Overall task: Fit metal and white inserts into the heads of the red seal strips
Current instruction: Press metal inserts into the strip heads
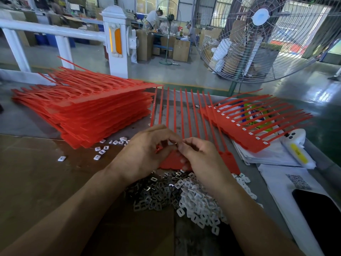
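A comb of red seal strips [177, 111] lies before me, tails pointing away, heads under my hands. My left hand [147, 150] and my right hand [199, 156] meet over the heads, fingertips pinched together around a small insert that I can barely see. Below my hands lie a heap of dark metal inserts [156, 193] and a heap of white inserts [201, 202]. A tall stack of red strip combs [88, 106] stands at the left. Another red comb with white inserts in its heads [245, 130] lies at the right.
Several loose assembled inserts [100, 151] lie on the brown cardboard [36, 172]. A white device [299, 150], papers with a QR code [297, 182] and a black phone [321, 213] sit at right. A large fan [258, 37] stands beyond the table edge.
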Tool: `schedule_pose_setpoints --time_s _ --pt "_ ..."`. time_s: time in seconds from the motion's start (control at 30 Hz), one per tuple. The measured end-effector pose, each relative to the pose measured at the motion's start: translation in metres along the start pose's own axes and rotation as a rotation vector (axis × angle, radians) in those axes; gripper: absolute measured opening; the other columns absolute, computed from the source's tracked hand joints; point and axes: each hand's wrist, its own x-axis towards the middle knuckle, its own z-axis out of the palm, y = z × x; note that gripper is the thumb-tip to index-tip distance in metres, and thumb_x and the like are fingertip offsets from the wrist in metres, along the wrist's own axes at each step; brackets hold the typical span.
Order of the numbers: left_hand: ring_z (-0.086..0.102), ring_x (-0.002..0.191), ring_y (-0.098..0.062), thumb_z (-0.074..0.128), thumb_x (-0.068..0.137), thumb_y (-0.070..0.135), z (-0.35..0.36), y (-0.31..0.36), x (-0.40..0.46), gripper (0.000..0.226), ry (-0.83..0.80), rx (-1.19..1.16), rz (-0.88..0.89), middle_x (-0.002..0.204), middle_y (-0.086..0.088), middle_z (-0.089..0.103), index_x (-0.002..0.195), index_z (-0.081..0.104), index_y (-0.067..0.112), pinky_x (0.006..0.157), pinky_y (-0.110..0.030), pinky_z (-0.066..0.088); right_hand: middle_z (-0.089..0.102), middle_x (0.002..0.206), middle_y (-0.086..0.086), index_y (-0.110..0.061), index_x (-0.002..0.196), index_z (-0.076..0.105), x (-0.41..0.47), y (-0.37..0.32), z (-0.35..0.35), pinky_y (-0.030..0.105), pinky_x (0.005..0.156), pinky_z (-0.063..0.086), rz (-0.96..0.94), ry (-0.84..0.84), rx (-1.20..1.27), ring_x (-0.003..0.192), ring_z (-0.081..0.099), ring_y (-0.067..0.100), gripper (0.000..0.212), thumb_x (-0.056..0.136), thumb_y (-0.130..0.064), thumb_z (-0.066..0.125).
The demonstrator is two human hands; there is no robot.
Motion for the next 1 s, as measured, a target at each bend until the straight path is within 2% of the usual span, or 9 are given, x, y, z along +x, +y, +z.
schedule_pose_setpoints --time_s 0.1,0.27,0.43,0.67,0.87,1.0 --pt "0.065 0.094 -0.011 0.072 0.09 0.008 -0.0004 -0.0016 0.0002 0.027 -0.001 -0.03 -0.011 0.101 0.014 0.066 0.104 0.074 0.031 0.08 -0.027 0.051 0.07 0.075 -0.008 -0.026 0.098 0.074 0.002 0.0012 0.001 0.027 0.068 0.055 0.021 -0.014 0.041 0.066 0.063 0.006 0.018 0.103 -0.035 0.06" --pt "0.065 0.09 -0.011 0.073 0.09 0.009 0.0003 -0.0017 0.0006 0.023 0.031 -0.063 -0.005 0.098 0.014 0.067 0.104 0.075 0.027 0.077 -0.025 0.05 0.072 0.077 -0.006 -0.02 0.098 0.074 0.0014 0.0 0.0005 0.023 0.063 0.053 0.007 -0.044 0.125 0.068 0.062 0.007 0.018 0.104 -0.026 0.058" --pt "0.065 0.089 -0.011 0.074 0.09 0.011 -0.0018 -0.0004 0.0011 0.018 0.053 -0.091 -0.006 0.096 0.012 0.069 0.104 0.076 0.022 0.077 -0.025 0.049 0.072 0.077 -0.001 -0.018 0.094 0.076 0.0024 0.0016 -0.0001 0.031 0.061 0.052 0.013 -0.022 0.23 0.066 0.062 0.013 0.015 0.101 -0.025 0.065" --pt "0.065 0.087 -0.009 0.076 0.09 0.019 -0.0005 -0.0005 0.0006 0.013 0.083 -0.062 0.003 0.092 0.016 0.067 0.101 0.074 0.025 0.075 -0.02 0.046 0.074 0.08 0.001 -0.024 0.088 0.08 0.0024 0.0009 -0.0012 0.026 0.059 0.052 -0.002 -0.044 0.292 0.067 0.063 0.012 0.014 0.095 -0.031 0.069" --pt "0.063 0.085 -0.007 0.075 0.089 0.021 0.0023 -0.0013 0.0002 0.012 0.077 -0.028 -0.002 0.09 0.018 0.065 0.098 0.071 0.027 0.071 -0.012 0.043 0.073 0.081 0.004 -0.015 0.093 0.079 0.0037 0.0036 -0.0043 0.027 0.058 0.052 0.044 -0.066 0.333 0.067 0.063 0.014 0.015 0.092 -0.028 0.072" --pt "0.063 0.086 -0.009 0.074 0.09 0.019 0.0002 0.0002 0.0003 0.013 0.045 0.011 0.049 0.094 0.016 0.065 0.102 0.071 0.023 0.073 -0.015 0.047 0.072 0.08 0.004 -0.015 0.092 0.079 0.004 0.0036 -0.0075 0.027 0.059 0.052 0.054 -0.076 0.314 0.067 0.062 0.015 0.014 0.094 -0.027 0.071"
